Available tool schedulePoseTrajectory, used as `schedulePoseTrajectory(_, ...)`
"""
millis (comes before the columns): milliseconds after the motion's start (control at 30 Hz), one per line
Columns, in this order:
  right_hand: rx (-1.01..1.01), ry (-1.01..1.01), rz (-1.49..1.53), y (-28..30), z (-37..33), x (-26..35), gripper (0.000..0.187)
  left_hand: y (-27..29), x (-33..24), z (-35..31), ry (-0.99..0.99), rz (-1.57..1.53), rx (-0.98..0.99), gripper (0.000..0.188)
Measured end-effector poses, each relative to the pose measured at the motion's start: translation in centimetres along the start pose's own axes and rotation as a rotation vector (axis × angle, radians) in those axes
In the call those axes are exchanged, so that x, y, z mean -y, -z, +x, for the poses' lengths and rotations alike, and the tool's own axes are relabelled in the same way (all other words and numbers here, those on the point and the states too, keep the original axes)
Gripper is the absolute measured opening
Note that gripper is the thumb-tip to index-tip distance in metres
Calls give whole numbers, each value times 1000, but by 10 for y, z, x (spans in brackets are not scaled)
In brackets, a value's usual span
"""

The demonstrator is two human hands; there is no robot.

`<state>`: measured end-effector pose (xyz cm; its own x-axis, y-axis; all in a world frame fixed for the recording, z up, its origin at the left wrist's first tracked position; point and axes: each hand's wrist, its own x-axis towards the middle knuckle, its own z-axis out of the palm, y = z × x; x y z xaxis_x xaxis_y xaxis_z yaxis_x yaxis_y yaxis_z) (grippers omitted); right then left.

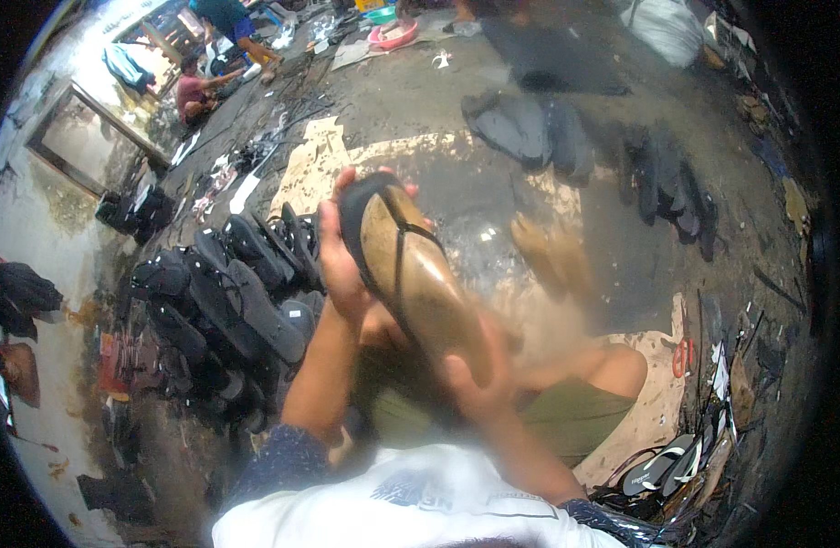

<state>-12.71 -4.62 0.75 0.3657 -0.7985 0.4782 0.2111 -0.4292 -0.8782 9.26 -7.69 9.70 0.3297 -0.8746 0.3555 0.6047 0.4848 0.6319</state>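
Observation:
Held up before my chest is a flip-flop (431, 274) with a black edge, a thin black thong strap and a glossy tan, foot-shaped face turned upward. It tilts from upper left to lower right. My left hand (345, 274) wraps around its far end, with fingertips showing past both edges. Closed on the near end is my right hand (482, 376), its thumb lying on the tan surface; this hand is slightly blurred. To my left stand rows of black flip-flops (246, 301). Right of the held one, blurred tan foot-shaped pieces (552, 256) lie on the floor.
Dark sole-shaped pieces (511, 128) and more black footwear (671, 192) lie beyond on the right. Red-handled scissors (683, 358) and a grey flip-flop (657, 468) are near my right knee. A pink basin (393, 36) stands far off. Another person (196, 91) sits at the far left.

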Motion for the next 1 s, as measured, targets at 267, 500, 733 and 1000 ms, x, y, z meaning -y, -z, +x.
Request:
schedulePoseTrajectory(267, -76, 129, -176, -9, 8, -11, 59, -18, 20, -31, 87, 427, -398, 57)
schedulePoseTrajectory(500, 298, -178, 61, 18, -25, -14, 95, -11, 39, -110, 370, 926, -400, 89)
schedulePoseTrajectory(733, 464, -1008, 709, 60, 36, -21, 75, -78, 4, -167, 527, 1006, 42, 98)
schedulePoseTrajectory(1000, 137, -930, 987, 22, -11, -32, 86, -22, 36, -258, 828, 336, -383, 88)
